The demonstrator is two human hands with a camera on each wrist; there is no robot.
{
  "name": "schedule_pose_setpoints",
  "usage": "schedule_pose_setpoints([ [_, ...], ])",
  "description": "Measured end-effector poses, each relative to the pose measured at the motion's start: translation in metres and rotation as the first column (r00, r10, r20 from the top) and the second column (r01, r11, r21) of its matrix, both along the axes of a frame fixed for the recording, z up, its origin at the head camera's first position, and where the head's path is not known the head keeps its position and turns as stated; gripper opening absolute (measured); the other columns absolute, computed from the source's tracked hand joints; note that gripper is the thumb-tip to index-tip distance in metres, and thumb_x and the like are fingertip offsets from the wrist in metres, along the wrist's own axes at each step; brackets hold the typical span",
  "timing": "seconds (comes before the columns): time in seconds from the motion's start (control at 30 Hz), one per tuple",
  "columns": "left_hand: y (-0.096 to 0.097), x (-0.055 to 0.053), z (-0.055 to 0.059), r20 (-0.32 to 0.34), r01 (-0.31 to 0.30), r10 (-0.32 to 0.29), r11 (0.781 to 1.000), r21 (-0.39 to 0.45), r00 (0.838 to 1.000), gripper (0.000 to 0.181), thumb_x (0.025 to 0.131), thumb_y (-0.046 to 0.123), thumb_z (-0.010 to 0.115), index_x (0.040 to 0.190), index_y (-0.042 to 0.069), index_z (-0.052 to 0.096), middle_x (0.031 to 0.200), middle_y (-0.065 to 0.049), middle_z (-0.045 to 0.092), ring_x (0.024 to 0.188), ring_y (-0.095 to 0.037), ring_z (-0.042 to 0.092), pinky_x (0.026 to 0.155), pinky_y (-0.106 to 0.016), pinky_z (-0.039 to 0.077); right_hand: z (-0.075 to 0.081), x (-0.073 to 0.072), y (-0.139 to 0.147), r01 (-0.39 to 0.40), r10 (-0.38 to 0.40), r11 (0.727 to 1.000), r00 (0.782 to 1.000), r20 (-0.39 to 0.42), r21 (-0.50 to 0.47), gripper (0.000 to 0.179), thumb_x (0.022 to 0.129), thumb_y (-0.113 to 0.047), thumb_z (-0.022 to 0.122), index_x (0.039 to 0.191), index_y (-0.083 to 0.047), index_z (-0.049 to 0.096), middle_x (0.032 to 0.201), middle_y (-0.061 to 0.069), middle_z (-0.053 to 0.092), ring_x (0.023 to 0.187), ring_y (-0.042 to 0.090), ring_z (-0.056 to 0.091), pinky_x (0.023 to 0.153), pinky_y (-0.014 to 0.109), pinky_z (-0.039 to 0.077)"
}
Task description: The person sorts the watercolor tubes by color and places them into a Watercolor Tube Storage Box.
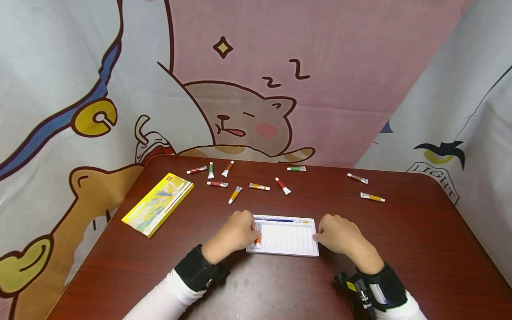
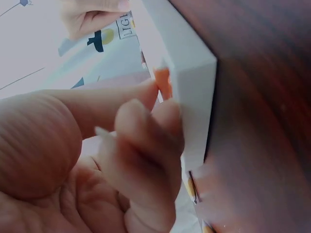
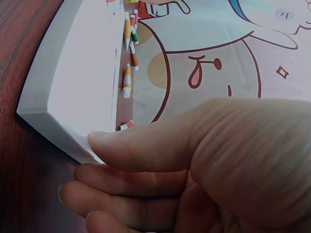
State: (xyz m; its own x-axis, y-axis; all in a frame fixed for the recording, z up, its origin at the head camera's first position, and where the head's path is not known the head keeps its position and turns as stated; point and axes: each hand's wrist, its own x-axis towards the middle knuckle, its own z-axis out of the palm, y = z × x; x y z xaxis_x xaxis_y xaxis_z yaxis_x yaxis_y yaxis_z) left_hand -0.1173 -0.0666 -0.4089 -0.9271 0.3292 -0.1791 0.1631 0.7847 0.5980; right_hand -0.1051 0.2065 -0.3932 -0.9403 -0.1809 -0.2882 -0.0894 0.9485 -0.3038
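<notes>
A white plastic tray (image 1: 282,254) with narrow slots lies on the table in the head view. Its left end is held by my left hand (image 1: 238,230), the thumb at the rim near an orange paint tube (image 1: 258,242) in the leftmost slots. That same tube (image 2: 163,81) shows beside the thumb in the left wrist view. With thumb on the rim and fingers against the outer wall, my right hand (image 1: 339,234) pinches the tray's right end. A blue-handled paintbrush (image 1: 276,219) lies along the tray's far edge. The left fingers partly cover the left slots.
A flat yellow box (image 1: 159,205) lies at the left of the brown table (image 1: 424,249). Beyond the tray, several paint tubes are scattered, among them a red tube (image 1: 282,186), a green tube (image 1: 296,169) and a yellow tube (image 1: 372,197). A printed cloth (image 1: 336,89) hangs behind.
</notes>
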Motion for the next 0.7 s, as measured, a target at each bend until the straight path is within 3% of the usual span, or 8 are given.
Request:
schedule_pose_setpoints([
  [0.3,-0.005,-0.0014,0.002,0.037,0.021,-0.022,0.999,0.038,0.999,0.043,0.089,0.01,0.082,0.055,0.013,0.055,0.045,0.007,0.047,0.034,-0.004,0.048,0.041,-0.021,0.034,-0.0007,0.0009,-0.0007,-0.014,0.014,1.0,1.0,0.013,-0.004,0.017,0.091,-0.019,0.08,0.078,-0.011,0.075,0.065,-0.001,0.057,0.06,0.018,0.052,0.055,0.034,0.041],
  [0.7,-0.0036,-0.0026,0.0008,0.052,0.001,-0.002,0.999,0.034,0.999,0.043,0.09,0.01,0.082,0.056,0.011,0.057,0.05,0.001,0.053,0.035,-0.007,0.05,0.041,-0.022,0.037,-0.0019,0.0009,-0.003,-0.02,0.02,1.0,1.0,0.017,0.001,0.015,0.092,-0.018,0.08,0.08,-0.011,0.075,0.066,-0.001,0.057,0.061,0.018,0.051,0.055,0.034,0.04],
])
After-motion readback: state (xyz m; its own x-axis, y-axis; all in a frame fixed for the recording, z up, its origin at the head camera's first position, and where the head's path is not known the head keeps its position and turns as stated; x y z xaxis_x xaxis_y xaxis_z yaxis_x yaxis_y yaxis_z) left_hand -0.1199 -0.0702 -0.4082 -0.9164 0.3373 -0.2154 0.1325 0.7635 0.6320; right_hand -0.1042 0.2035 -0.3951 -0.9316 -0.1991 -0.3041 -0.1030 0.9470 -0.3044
